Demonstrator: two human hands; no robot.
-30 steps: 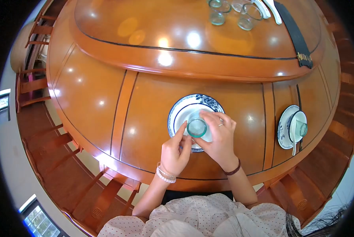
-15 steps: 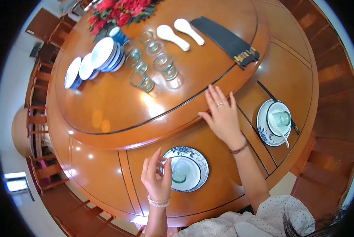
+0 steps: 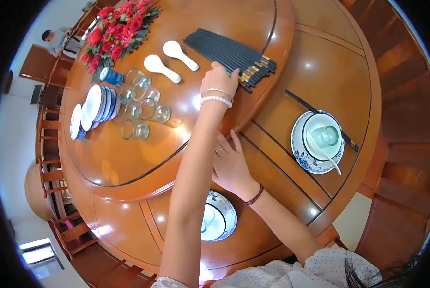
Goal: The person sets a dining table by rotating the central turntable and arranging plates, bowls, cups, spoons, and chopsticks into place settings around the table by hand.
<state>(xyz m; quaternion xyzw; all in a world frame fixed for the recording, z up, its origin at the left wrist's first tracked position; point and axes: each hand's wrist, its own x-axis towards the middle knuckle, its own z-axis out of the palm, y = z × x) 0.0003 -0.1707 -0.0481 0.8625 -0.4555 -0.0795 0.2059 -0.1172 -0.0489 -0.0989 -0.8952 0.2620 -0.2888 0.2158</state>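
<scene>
Chopsticks (image 3: 219, 50), slim black gold-banded, fanned on round brown wooden turntable (image 3: 104, 158) | left hand (image 3: 219, 80) touching, grasp unclear | right hand (image 3: 231, 165) at rim, holding nothing visible | right-side blue-patterned white plate (image 3: 301, 159) has pair (image 3: 299, 100); near plate (image 3: 228, 204) apparently lacks one

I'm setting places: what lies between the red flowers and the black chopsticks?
In the head view, two white spoons lie between the red flowers and black chopsticks.

Six o'clock: left forearm (image 3: 190, 201) hides part of plate (image 3: 230, 215). Twelve o'clock: we can't tell whether left hand (image 3: 219, 80) grips chopsticks (image 3: 227, 50).
</scene>
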